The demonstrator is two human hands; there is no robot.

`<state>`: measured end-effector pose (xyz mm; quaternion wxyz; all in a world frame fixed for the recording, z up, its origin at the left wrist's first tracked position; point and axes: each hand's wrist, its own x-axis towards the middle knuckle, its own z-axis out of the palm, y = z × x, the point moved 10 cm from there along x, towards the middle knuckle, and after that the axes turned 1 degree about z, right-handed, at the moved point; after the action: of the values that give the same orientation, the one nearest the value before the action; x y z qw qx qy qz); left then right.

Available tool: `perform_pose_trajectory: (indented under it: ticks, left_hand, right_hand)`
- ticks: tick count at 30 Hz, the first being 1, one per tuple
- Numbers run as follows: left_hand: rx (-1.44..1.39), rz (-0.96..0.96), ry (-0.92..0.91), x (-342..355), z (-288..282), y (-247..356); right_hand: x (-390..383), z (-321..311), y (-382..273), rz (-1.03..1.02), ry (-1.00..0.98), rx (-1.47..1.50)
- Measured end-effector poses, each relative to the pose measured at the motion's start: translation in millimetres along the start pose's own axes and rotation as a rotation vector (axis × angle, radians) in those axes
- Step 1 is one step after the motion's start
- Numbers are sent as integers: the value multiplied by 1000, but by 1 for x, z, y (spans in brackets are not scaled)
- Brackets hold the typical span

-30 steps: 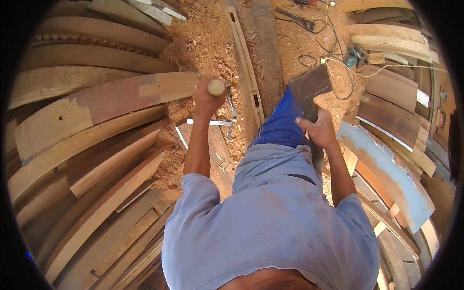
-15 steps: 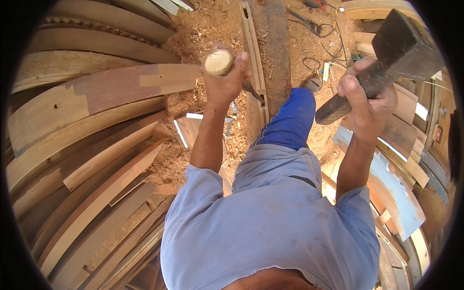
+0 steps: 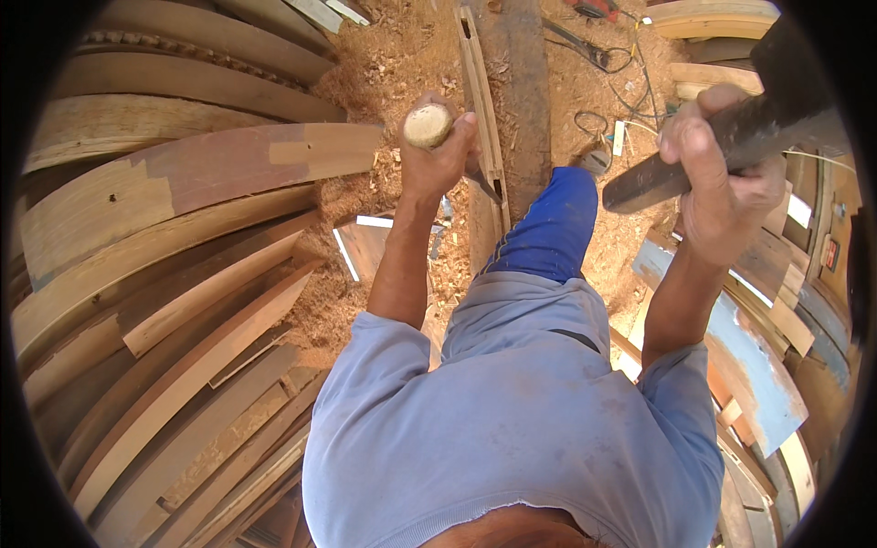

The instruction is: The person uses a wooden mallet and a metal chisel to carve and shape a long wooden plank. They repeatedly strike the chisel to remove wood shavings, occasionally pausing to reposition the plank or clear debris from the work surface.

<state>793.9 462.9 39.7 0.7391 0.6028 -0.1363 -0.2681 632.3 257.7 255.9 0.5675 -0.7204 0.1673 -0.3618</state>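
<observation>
Left hand (image 3: pixel 438 155) grip wraps the chisel handle (image 3: pixel 427 125); right hand (image 3: pixel 722 183) clenches the raised mallet (image 3: pixel 731 137). Mid-chopping, judging: next, strike squarely.

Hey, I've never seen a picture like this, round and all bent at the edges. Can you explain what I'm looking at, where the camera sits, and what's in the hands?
The camera is worn on a person's head and looks straight down, so you see their own blue shirt, arms and hands from above. Its very wide lens bends straight edges toward the rim. There is no machine, just two bare hands. The left hand grips a round wooden handle, probably a chisel, set against a long narrow wooden frame piece. The right hand is raised, holding a dark heavy mallet. Below is a sawdust-covered floor, with curved wooden planks stacked on the left, more boards on the right, and cables near the top.
</observation>
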Motion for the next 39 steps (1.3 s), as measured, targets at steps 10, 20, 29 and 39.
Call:
perform_pose_trajectory:
  ticks: [10,20,29,39]
  left_hand:
    - [127,-9,86,-25,14,9]
    - [171,34,30,-59,28,9]
    - [352,255,2,-76,32,20]
    - [424,371,-90,-87,54,2]
  right_hand:
    - [-10,106,56,-94,-834,-980]
    - [-10,93,-2,-45,-586,-640]
    - [-17,62,-57,-74,-294,-353]
    - [-78,56,6,-5,-598,-730]
